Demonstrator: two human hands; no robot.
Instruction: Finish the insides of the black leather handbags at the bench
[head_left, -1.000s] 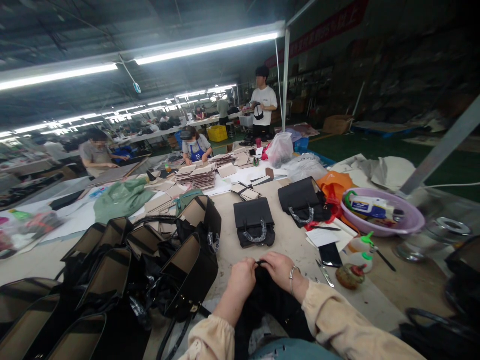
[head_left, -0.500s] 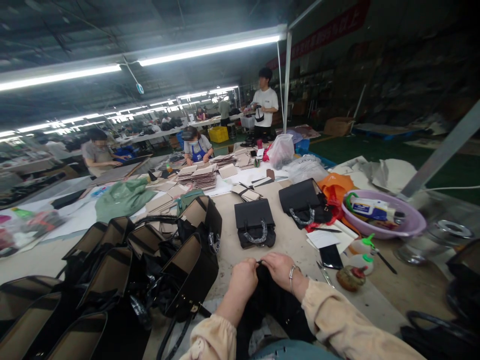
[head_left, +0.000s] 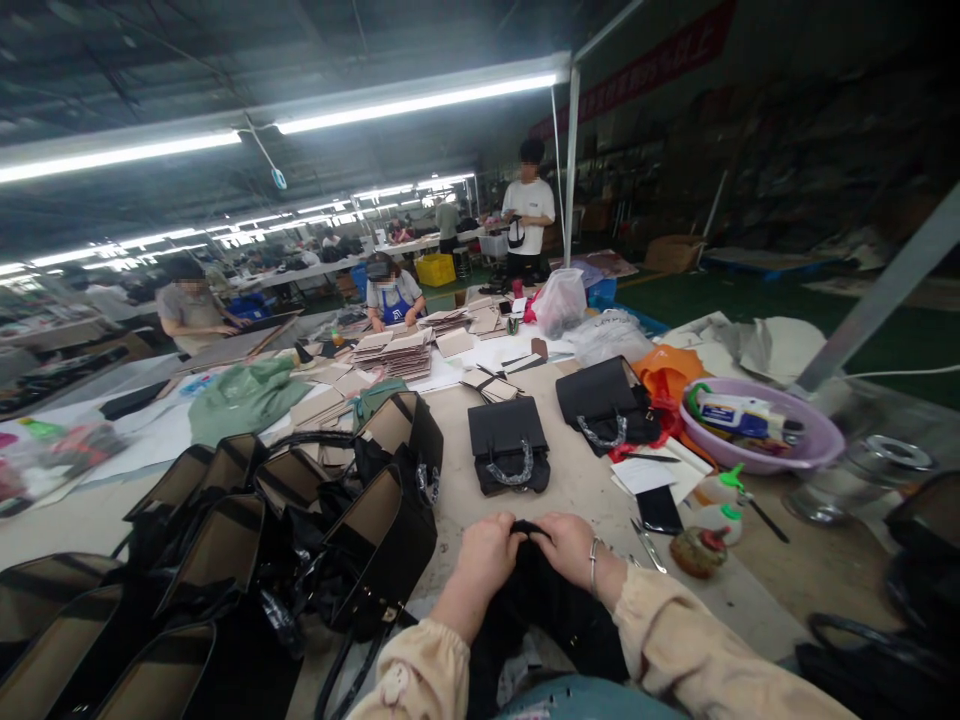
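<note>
Both my hands are close together at the table's front edge, pinching the upper edge of a soft black fabric piece (head_left: 551,600). My left hand (head_left: 486,560) grips it with bent fingers and thumb. My right hand (head_left: 568,548), with a silver bracelet at the wrist, grips the same edge a short way to the right. The fabric hangs toward my lap, with small gold-coloured metal bits on its right part. Just beyond my hands a finished-looking black handbag (head_left: 508,430) lies with its plastic-wrapped handle toward me.
Several open black bag bodies (head_left: 390,560) with tan insides crowd the left. A second black handbag (head_left: 600,395) lies at right. Near it are a phone (head_left: 658,510), tweezers (head_left: 649,545), green-tipped bottles (head_left: 721,520), a purple basin (head_left: 814,455) and a glass jar (head_left: 862,480). Co-workers sit and stand beyond.
My hands have moved slightly apart along the black fabric's edge, and more of that edge shows between them. The surrounding bags and tools stay where they were.
</note>
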